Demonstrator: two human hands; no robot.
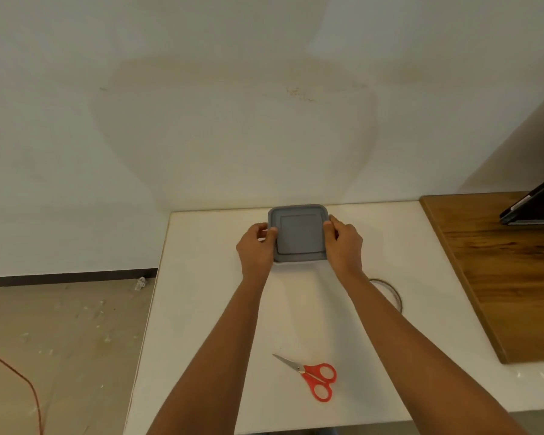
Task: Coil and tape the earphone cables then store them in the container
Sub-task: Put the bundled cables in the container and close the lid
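While the grey, lidded container (299,233) sits at the far edge of the white surface (201,309) by the wall, the left hand (255,246) grips its left side and the right hand (344,243) its right. 1 tape roll (394,293) lies partly under the right forearm; red-handled scissors (314,376) lie nearer, well apart.

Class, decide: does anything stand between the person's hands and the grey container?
Nothing visible does. The left hand and the right hand grip opposite sides of the closed container.
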